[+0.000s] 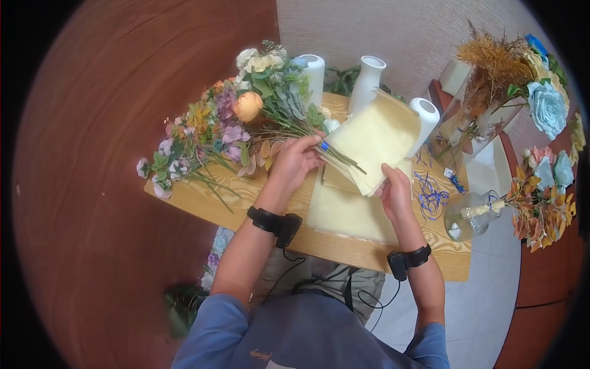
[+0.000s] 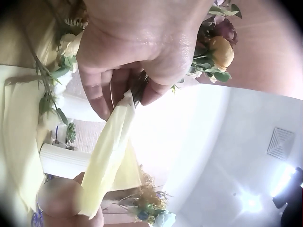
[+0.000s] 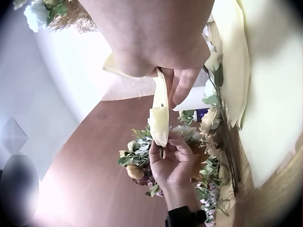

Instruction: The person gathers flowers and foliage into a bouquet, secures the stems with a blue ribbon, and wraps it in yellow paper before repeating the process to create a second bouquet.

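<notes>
My left hand (image 1: 297, 161) grips a bundle of flower stems (image 1: 344, 157) bound with a blue tie (image 1: 324, 146); the blooms, with an orange rose (image 1: 247, 106), point up and left. My right hand (image 1: 396, 192) pinches the lower edge of a pale yellow wrapping sheet (image 1: 378, 138), which stands beside and behind the stems. In the left wrist view the sheet (image 2: 110, 156) reaches the left fingers (image 2: 97, 94). In the right wrist view its folded edge (image 3: 159, 124) spans between both hands.
More yellow sheets (image 1: 350, 212) lie on the wooden table (image 1: 270, 218). Loose flowers (image 1: 178, 157) cover its left side. Three white vases (image 1: 367, 83) stand behind. Blue ribbon (image 1: 432, 197) and a glass vase lying with flowers (image 1: 470, 216) are on the right.
</notes>
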`<state>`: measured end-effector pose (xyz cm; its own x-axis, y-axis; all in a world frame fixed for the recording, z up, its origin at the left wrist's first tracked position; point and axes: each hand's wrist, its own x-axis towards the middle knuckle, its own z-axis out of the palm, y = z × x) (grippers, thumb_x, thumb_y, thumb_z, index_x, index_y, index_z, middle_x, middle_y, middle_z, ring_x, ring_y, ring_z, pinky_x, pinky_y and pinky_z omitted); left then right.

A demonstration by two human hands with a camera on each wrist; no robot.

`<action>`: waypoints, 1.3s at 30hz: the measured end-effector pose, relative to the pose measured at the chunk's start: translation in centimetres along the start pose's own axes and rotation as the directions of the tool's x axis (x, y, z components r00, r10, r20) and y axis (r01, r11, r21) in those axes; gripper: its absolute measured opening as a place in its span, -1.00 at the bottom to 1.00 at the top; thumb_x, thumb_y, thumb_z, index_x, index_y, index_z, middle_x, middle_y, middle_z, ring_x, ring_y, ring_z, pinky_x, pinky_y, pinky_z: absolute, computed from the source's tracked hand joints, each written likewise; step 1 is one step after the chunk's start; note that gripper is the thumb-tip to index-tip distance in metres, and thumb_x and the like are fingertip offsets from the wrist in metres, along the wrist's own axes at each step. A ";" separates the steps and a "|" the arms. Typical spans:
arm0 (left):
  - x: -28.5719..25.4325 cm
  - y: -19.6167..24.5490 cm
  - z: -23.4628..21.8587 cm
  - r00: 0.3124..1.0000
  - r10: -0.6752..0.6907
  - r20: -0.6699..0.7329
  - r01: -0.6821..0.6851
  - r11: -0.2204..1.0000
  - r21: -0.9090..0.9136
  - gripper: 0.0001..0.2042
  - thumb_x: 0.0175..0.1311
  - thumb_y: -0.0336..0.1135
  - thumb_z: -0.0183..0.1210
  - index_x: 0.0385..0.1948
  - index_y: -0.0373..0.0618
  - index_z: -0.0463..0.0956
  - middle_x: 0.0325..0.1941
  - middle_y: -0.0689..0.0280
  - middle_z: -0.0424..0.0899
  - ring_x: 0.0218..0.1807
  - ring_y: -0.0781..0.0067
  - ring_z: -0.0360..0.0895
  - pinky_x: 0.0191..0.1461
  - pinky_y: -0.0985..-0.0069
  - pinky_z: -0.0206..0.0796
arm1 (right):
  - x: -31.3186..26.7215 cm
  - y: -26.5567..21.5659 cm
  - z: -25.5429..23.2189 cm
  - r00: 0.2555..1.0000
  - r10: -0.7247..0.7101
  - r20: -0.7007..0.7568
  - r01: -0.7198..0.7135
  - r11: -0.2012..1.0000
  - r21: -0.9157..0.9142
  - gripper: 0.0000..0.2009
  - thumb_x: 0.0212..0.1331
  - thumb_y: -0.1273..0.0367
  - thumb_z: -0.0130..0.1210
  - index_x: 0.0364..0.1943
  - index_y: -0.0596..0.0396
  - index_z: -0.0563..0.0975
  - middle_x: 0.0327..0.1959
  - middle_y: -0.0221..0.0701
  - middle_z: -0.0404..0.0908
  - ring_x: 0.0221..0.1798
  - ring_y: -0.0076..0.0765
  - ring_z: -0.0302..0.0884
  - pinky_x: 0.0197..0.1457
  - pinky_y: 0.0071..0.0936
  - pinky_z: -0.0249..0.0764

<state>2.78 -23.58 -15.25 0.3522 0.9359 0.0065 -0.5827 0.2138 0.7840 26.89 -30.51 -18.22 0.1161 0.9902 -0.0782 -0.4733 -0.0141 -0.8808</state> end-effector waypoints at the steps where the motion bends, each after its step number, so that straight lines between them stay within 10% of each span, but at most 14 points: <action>1: 0.0 0.0 0.0 1.000 -0.003 -0.016 0.003 1.000 0.023 -0.77 0.27 -0.36 0.05 -0.14 -0.30 0.50 -0.26 0.20 0.64 -0.25 0.40 0.60 -0.16 0.42 0.48 | -0.2 -0.2 0.1 1.000 0.004 0.003 -0.004 0.999 -0.044 -0.76 0.28 0.36 0.00 -0.09 0.26 0.44 -0.16 -0.26 0.59 -0.15 -0.38 0.61 -0.18 -0.45 0.61; 11: -1.0 1.4 -1.3 0.998 -0.038 -0.049 0.049 0.973 0.227 -0.82 0.18 -0.45 0.03 -0.33 -0.37 0.56 -0.40 0.23 0.63 -0.42 0.54 0.58 -0.35 0.64 0.45 | -0.3 -6.1 -0.3 0.990 -0.132 -0.055 0.114 0.959 -0.260 -0.57 0.16 0.39 0.17 0.10 0.27 0.41 -0.08 -0.32 0.57 -0.09 -0.41 0.58 -0.08 -0.53 0.51; 17: -1.1 1.8 -1.7 0.995 -0.097 0.006 0.088 0.922 0.378 -0.80 0.17 -0.43 0.03 -0.28 -0.36 0.56 -0.36 0.24 0.63 -0.41 0.53 0.57 -0.25 0.62 0.47 | -0.2 -8.4 -0.8 0.995 0.036 0.089 0.041 0.675 -0.737 -0.58 0.07 0.34 0.23 0.00 0.28 0.46 -0.20 -0.30 0.59 -0.26 -0.44 0.57 -0.39 -0.51 0.57; 26: -1.2 3.7 -0.6 0.972 0.211 -0.101 -0.199 0.973 0.112 -0.84 0.22 -0.52 -0.04 -0.17 -0.26 0.37 -0.40 0.22 0.56 -0.35 0.38 0.53 -0.19 0.49 0.43 | -0.9 -8.1 1.3 0.926 -0.350 -0.143 0.247 0.847 -0.472 -0.72 0.13 0.40 0.18 -0.10 0.26 0.50 -0.30 -0.39 0.51 -0.40 -0.55 0.47 -0.53 -0.58 0.54; 33: -0.7 1.9 -0.2 0.902 0.371 -0.220 -0.354 0.928 0.114 -0.80 0.13 -0.53 0.21 -0.31 -0.11 0.35 -0.45 0.39 0.42 -0.62 0.65 0.26 -0.58 0.63 0.07 | -0.6 -6.7 4.9 0.864 -0.502 -0.033 0.423 0.761 -0.492 -0.74 0.21 0.40 0.11 -0.09 0.29 0.50 -0.28 -0.40 0.52 -0.38 -0.56 0.47 -0.54 -0.58 0.56; 39: -0.3 1.0 1.5 0.867 0.340 -0.364 -0.316 0.940 0.126 -0.71 0.12 -0.55 0.25 -0.19 -0.20 0.33 -0.19 0.27 0.53 -0.59 0.58 0.43 -0.58 0.64 0.27 | -2.0 -5.0 8.5 0.874 -0.470 0.122 0.472 0.765 -0.439 -0.75 0.24 0.40 0.09 -0.10 0.31 0.49 -0.33 -0.41 0.51 -0.42 -0.56 0.48 -0.52 -0.58 0.57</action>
<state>3.17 -24.09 -13.51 -0.1596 0.9861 0.0467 -0.5672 -0.1304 0.8132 21.62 -31.26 -9.73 0.2175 0.8894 0.4021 0.0758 0.3954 -0.9154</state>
